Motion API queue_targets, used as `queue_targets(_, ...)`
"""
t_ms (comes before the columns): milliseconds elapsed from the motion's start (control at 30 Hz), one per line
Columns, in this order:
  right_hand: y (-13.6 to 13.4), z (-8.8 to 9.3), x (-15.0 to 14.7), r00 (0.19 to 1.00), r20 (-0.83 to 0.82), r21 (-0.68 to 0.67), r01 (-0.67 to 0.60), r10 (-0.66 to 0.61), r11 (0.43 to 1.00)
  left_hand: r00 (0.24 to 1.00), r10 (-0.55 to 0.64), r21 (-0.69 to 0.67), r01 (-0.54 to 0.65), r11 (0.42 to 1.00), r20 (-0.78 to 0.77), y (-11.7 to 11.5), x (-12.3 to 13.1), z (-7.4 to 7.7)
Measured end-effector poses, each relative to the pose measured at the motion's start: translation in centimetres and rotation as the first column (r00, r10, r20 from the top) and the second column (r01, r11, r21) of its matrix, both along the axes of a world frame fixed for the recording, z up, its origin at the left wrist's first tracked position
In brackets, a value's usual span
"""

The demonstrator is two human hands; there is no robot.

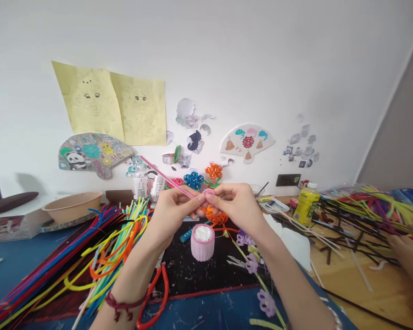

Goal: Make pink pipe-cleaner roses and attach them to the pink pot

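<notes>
Both hands meet in front of me above the black mat. My left hand [179, 201] pinches a pink pipe cleaner [165, 176], whose long free end slants up and to the left. Thumb and fingers of my right hand [232, 201] grip the same pipe cleaner where it is coiled at the fingertips. Below them stands a small pink ribbed pot [203, 250] with white stuffing inside. An orange pipe cleaner flower [216, 216] lies just behind my right fingers, partly hidden by them. Purple pipe cleaner flowers [252, 263] on a stem are beside my right forearm.
Bundled colourful pipe cleaners [113, 247] lie at left, near red-handled scissors [165, 288]. A yellow bottle [306, 204] stands at right, beside black pipe cleaners [344, 229]. Another person's hand [409, 256] is at the right edge. Blue [193, 180] and orange flowers [214, 172] stand behind.
</notes>
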State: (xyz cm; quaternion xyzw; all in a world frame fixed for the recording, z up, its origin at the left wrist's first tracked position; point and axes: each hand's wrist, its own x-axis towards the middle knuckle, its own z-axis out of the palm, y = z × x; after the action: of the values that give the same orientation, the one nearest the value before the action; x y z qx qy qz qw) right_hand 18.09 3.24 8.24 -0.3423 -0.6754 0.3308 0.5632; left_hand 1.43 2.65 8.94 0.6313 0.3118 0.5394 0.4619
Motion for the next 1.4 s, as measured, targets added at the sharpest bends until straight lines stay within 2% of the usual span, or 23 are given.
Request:
queue_targets(100, -0.2, 0.0, 0.2, 0.969, 0.185, 0.121, 0.144, -0.165, 0.982, 0.996, 0.000, -0.006, 0.000, 1.000, -0.086, 0.0, -0.1, -0.1)
queue_targets(200, -0.3, 0.2, 0.5, 0.903, 0.327, 0.241, 0.204, -0.277, 0.949, 0.989, -0.018, -0.032, 0.013, 0.999, -0.148, -0.1, -0.1, -0.1)
queue_targets(267, -0.2, 0.3, 0.8, 0.920, 0.322, 0.205, 0.163, -0.224, 0.965, 0.990, -0.037, -0.037, 0.032, 0.999, -0.138, -0.1, 0.1, -0.1)
queue_targets(367, 0.1, 0.4, 1.0, 0.987, 0.158, 0.044, -0.023, 0.016, 0.999, 0.996, -0.060, -0.010, 0.059, 0.998, -0.065, -0.1, 0.3, -0.1)
queue_targets(433, 0.2, 0.4, 1.0, 0.987, 0.050, -0.034, -0.152, 0.154, 0.988, 0.999, -0.051, 0.002, 0.051, 0.999, -0.006, -0.1, 0.3, -0.2)
queue_targets(500, 0.3, 0.3, 0.8, 0.976, -0.017, -0.081, -0.216, 0.215, 0.973, 0.998, -0.039, -0.003, 0.039, 0.999, 0.050, 0.0, 0.4, -0.2)
queue_targets(633, 0.4, 0.0, 0.3, 0.980, -0.087, -0.089, -0.187, 0.179, 0.978, 0.995, -0.039, -0.019, 0.041, 0.999, 0.097, 0.1, 0.4, -0.3)
queue_targets(800, 0.6, -0.3, 0.3, 0.997, -0.010, -0.036, -0.071, 0.071, 0.997, 0.999, -0.021, -0.023, 0.022, 0.999, 0.046, 0.2, 0.3, -0.3)
queue_targets(900, 0.7, -0.2, 0.3, 0.999, -0.020, -0.014, -0.028, 0.028, 1.000, 1.000, -0.016, -0.022, 0.017, 1.000, 0.021, 0.2, 0.3, -0.2)
queue_targets(1133, 0.4, 0.0, -0.1, 0.972, -0.204, -0.064, -0.135, 0.120, 0.989, 0.998, -0.063, -0.013, 0.063, 0.998, -0.031, 0.1, 0.3, 0.0)
queue_targets(1400, 0.8, -0.4, -0.3, 0.931, -0.322, -0.088, -0.210, 0.172, 0.974, 0.977, -0.006, 0.070, 0.021, 0.997, -0.212, -0.4, -0.3, 0.5)
